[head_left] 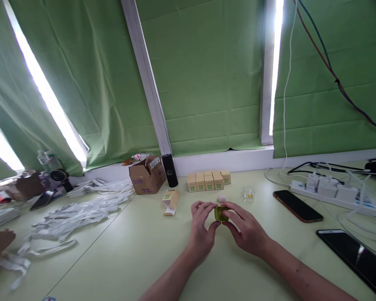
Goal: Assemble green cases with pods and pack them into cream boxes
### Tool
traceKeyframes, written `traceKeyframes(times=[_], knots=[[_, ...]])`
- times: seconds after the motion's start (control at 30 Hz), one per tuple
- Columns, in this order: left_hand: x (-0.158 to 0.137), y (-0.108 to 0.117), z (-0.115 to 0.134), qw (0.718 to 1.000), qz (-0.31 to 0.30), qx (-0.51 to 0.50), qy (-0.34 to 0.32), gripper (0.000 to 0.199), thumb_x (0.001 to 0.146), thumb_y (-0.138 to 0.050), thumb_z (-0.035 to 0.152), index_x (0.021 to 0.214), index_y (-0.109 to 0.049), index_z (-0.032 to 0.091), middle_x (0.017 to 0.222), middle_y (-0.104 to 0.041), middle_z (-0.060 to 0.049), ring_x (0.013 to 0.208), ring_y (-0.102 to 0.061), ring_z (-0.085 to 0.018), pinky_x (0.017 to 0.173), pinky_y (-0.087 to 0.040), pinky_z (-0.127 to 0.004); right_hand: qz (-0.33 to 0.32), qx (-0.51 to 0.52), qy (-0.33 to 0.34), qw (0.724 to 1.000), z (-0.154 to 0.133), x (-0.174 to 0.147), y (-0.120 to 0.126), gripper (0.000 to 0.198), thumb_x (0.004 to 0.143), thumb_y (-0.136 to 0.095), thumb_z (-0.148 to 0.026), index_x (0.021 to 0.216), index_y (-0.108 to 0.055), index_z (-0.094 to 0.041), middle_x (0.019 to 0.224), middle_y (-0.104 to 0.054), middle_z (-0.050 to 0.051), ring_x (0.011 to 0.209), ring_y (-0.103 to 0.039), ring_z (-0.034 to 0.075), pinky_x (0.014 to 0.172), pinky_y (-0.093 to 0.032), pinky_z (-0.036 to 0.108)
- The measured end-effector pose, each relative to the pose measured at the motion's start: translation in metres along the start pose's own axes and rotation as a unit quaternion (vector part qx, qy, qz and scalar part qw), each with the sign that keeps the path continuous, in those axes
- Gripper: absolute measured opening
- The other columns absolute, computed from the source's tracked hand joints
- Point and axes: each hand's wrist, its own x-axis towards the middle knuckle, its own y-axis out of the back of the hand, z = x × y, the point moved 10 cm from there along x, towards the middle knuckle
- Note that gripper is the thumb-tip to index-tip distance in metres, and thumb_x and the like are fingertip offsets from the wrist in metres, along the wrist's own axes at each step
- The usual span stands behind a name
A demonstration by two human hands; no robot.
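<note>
Between my two hands is a small olive-green square piece [220,213], gripped by its edges above the table. My left hand [203,225] pinches its left side with thumb and fingers. From the right, my right hand [246,225] holds it, some fingertips lying over its face. What the piece is, I cannot make out. Just behind it lies a small pale pink-white block [222,198]. A clear little container [248,193] with something yellow in it sits to the right. On the left, an opened small kraft box [171,201] lies with its flap out.
Several closed kraft boxes [207,181] stand in a row at the back. Left of them are a black cylinder [169,170] and a cardboard carton [147,175]. White straps [78,209] spread leftward, near another person's hand [0,242]. Phones [297,205] and a power strip [332,196] lie right.
</note>
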Motion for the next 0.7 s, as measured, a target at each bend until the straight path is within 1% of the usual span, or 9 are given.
traceKeyframes(times=[0.27, 0.43, 0.7], knots=[[0.000, 0.004, 0.007, 1.000, 0.018, 0.005, -0.016, 0.044, 0.088, -0.065, 0.007, 0.127, -0.064, 0.026, 0.120, -0.069, -0.010, 0.118, -0.054, -0.029, 0.103, -0.048, -0.051, -0.011, -0.025, 0.021, 0.999, -0.005, 0.001, 0.000, 0.038, 0.098, -0.051, -0.010, 0.133, -0.056, -0.021, 0.133, -0.064, 0.018, 0.124, -0.065, 0.030, 0.095, -0.062, 0.046], [-0.001, 0.004, 0.008, 0.999, 0.020, 0.015, -0.026, 0.044, 0.089, -0.063, 0.006, 0.129, -0.063, 0.025, 0.121, -0.069, -0.011, 0.119, -0.054, -0.029, 0.102, -0.048, -0.052, -0.017, -0.022, 0.019, 0.999, -0.006, 0.002, -0.001, 0.038, 0.098, -0.049, -0.010, 0.134, -0.057, -0.021, 0.133, -0.063, 0.018, 0.123, -0.065, 0.031, 0.095, -0.062, 0.046], [-0.001, 0.007, 0.010, 0.998, 0.044, 0.022, -0.025, 0.042, 0.089, -0.063, 0.007, 0.126, -0.065, 0.026, 0.120, -0.070, -0.010, 0.118, -0.056, -0.030, 0.101, -0.050, -0.052, -0.018, -0.016, 0.028, 0.999, -0.010, 0.005, -0.002, 0.045, 0.097, -0.046, -0.006, 0.139, -0.055, -0.021, 0.137, -0.060, 0.019, 0.128, -0.062, 0.032, 0.100, -0.060, 0.048]])
